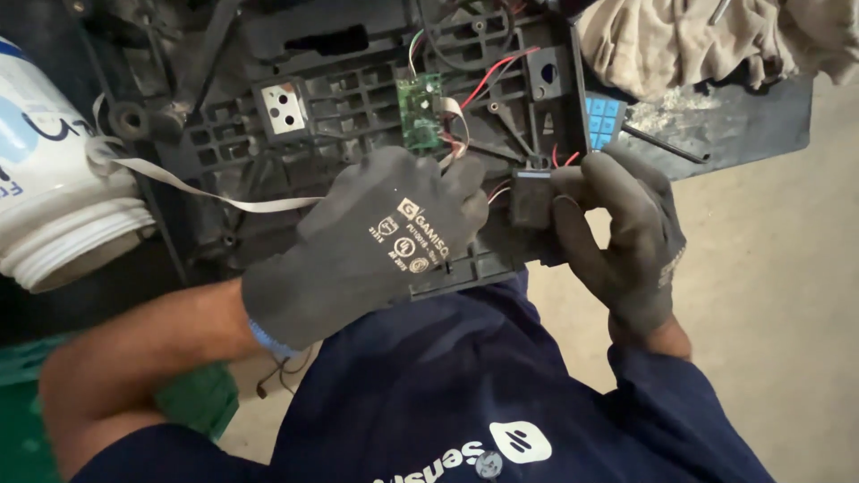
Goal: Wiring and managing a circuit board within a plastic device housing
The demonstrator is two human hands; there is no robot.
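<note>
A: Head view, centre frame?
B: Black ribbed plastic housing [358,98], green circuit board [419,109], red wires [501,72]. Gloved left hand [367,241] lay flat on it.
A: Right hand [626,237]?
B: Pinched a small black box [530,199] at the housing's right edge.

light is dim and warm overall, brightest on the concrete floor [778,295] toward 3 o'clock. deep shadow swallows the black plastic chassis [358,98] at 11 to 12 o'clock. mild glare on the white plastic jar [54,179] at 9 o'clock. slight softness throughout; the navy shirt [465,402] at 6 o'clock is out of focus.
</note>
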